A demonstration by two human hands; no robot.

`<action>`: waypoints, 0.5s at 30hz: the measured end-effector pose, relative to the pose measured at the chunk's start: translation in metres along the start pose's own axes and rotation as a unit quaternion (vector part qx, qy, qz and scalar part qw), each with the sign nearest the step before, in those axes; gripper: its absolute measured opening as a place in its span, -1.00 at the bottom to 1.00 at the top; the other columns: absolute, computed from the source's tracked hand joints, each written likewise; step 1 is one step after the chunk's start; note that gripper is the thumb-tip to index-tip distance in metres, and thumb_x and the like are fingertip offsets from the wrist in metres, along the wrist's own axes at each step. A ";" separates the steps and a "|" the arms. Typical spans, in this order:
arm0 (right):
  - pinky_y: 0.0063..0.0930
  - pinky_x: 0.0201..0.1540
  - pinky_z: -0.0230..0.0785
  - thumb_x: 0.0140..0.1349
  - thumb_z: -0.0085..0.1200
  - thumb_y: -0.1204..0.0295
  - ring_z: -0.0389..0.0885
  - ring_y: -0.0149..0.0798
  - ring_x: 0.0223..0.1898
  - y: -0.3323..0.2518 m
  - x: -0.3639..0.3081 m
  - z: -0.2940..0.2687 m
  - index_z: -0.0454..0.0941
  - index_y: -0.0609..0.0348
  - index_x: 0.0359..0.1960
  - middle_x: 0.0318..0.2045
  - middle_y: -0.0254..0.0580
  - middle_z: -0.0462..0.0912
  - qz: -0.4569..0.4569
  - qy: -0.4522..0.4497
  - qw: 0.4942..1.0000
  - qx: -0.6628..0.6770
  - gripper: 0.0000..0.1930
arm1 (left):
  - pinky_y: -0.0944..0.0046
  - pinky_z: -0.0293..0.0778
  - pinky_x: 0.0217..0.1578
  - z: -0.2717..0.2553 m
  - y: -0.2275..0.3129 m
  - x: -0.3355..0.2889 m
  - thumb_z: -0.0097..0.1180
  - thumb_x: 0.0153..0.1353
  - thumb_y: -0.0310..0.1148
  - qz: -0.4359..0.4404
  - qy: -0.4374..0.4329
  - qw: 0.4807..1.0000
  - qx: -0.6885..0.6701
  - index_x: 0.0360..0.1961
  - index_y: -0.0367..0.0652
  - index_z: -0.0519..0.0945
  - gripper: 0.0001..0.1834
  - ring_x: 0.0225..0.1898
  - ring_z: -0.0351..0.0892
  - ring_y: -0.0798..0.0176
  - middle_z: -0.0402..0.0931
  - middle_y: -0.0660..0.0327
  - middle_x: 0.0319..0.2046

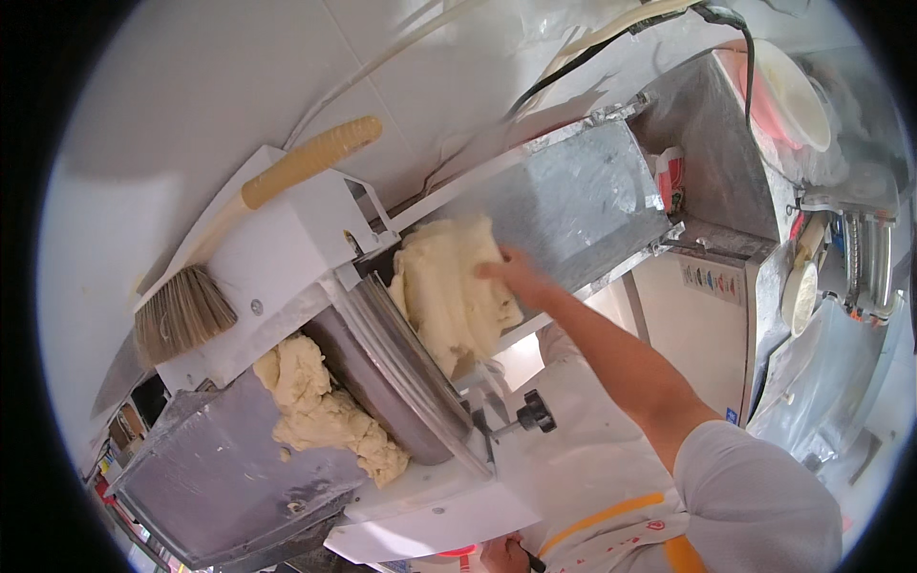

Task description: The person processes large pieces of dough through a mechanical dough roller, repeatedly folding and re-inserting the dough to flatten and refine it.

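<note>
My right hand [517, 275] reaches in from the right, its fingers closed at the edge of a pale, folded sheet of dough [457, 291]. Both are slightly smeared by motion. The sheet lies at the roller opening of a white dough-rolling machine [277, 244], at the start of its metal chute. On the other side of the rollers, a lumpy mass of dough [325, 411] rests against the roller and on a grey metal tray [210, 468]. My left hand [503, 554] is low at the bottom edge, beside the machine; its fingers are mostly hidden.
A brush [186, 310] with a yellow handle lies on top of the machine. A black knob [536, 412] sticks out of its near side. The metal chute [573, 196] slopes off to the right. Bowls [798, 95] stand at the upper right, and cables [573, 67] run along the wall.
</note>
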State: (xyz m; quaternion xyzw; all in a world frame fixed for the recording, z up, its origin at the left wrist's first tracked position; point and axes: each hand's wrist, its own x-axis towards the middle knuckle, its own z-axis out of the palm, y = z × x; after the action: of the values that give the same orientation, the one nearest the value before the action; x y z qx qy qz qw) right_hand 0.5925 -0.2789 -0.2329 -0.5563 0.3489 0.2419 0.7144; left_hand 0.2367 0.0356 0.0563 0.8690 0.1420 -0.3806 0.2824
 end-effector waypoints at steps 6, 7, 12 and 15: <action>-0.36 -0.12 0.56 0.08 0.48 0.16 0.70 -0.24 -0.20 -0.067 -0.028 -0.107 0.62 0.33 0.02 -0.18 -0.14 0.71 -0.040 0.061 0.995 -0.070 -0.42 | 0.04 0.49 -0.02 0.058 0.030 0.030 0.07 0.25 -0.48 0.098 -0.079 0.992 -0.014 -0.27 -0.20 0.64 -0.88 -0.08 0.60 -0.03 0.63 0.06 -0.20; -0.36 -0.14 0.55 0.07 0.48 0.14 0.68 -0.25 -0.22 -0.069 -0.027 -0.131 0.61 0.33 0.01 -0.20 -0.14 0.70 -0.042 0.086 0.991 -0.093 -0.41 | 0.11 0.51 -0.10 0.065 0.056 0.059 0.06 0.22 -0.57 0.140 -0.092 0.981 -0.096 -0.28 -0.25 0.60 -0.90 -0.17 0.62 0.01 0.61 0.07 -0.27; -0.31 -0.18 0.49 0.03 0.49 0.06 0.62 -0.29 -0.21 -0.085 -0.013 -0.192 0.54 0.35 0.02 -0.16 -0.10 0.65 -0.017 0.110 0.982 -0.152 -0.32 | 0.03 0.53 -0.03 0.098 0.181 0.118 0.04 0.17 -0.72 0.181 -0.087 0.941 -0.272 -0.25 -0.22 0.61 -0.79 -0.10 0.61 -0.17 0.60 -0.01 -0.26; -0.31 0.12 0.43 0.08 0.47 0.06 0.57 -0.21 0.12 -0.070 0.004 -0.210 0.40 0.32 0.31 0.16 -0.08 0.58 -0.004 0.068 0.995 -0.073 -0.15 | -0.02 0.45 0.09 0.118 0.244 0.166 0.09 0.20 -0.65 0.250 0.108 0.924 -0.268 -0.11 -0.27 0.57 -0.77 -0.02 0.57 -0.15 0.59 -0.04 -0.14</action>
State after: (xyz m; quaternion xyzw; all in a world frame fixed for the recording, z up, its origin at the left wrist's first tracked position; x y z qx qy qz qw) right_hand 0.5983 -0.4996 -0.2214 -0.6233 0.3759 0.2249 0.6477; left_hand 0.3924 -0.2256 -0.0387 0.8037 0.0466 -0.1495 0.5741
